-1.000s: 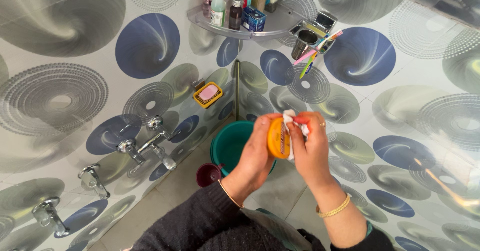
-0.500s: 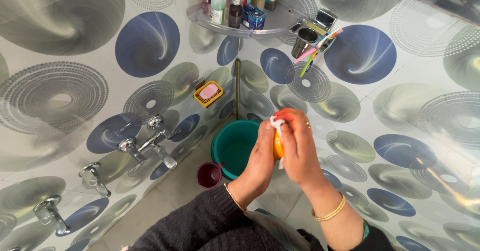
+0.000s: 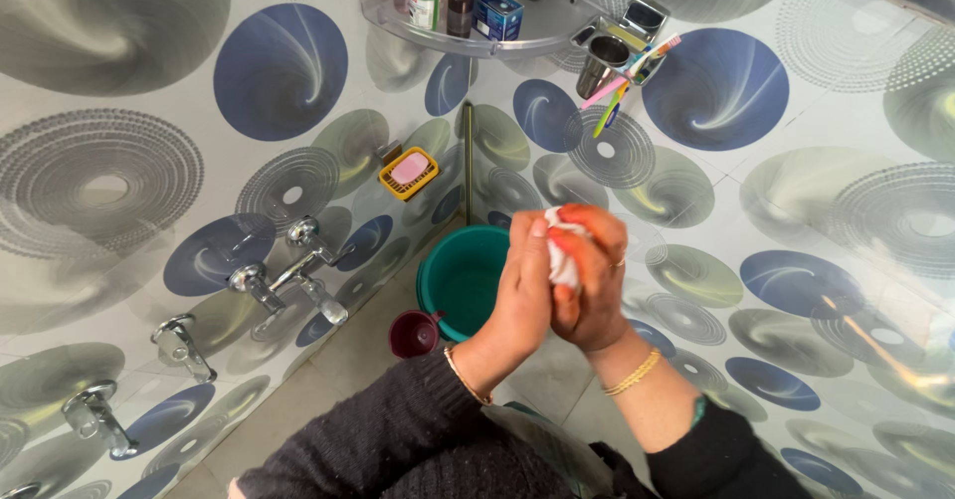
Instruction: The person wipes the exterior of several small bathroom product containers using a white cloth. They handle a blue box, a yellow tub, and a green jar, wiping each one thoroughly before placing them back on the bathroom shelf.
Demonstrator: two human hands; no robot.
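Near the middle of the frame both hands were pressed together over a small bundle. The left hand [image 3: 522, 295] had its fingers curled and its thumb raised along the left side of a white cloth [image 3: 562, 260], while the right hand [image 3: 589, 285] was folded tightly round the cloth from the right — fingers bent over the top, knuckles toward the camera. A patch of orange-red showed at the top of the bundle under the right fingers, but what it belonged to could not be told, since the hands covered nearly all of it. Neither hand was spread; both were closed about the cloth and touching one another. A thin bangle sat on each wrist, and dark sleeves ran down to the bottom edge. Just behind the hands, left of centre, stood a teal bucket [image 3: 460, 280] on the floor, with a small maroon mug [image 3: 413, 335] touching its lower left side. On the patterned tile wall at the left were chrome taps [image 3: 288, 280]; above the bucket hung a yellow soap dish [image 3: 409, 173] holding a pink bar. At the top centre a corner shelf [image 3: 477, 39] carried bottles and a blue box — beside it, to the right, a metal tumbler [image 3: 604, 61] held toothbrushes.
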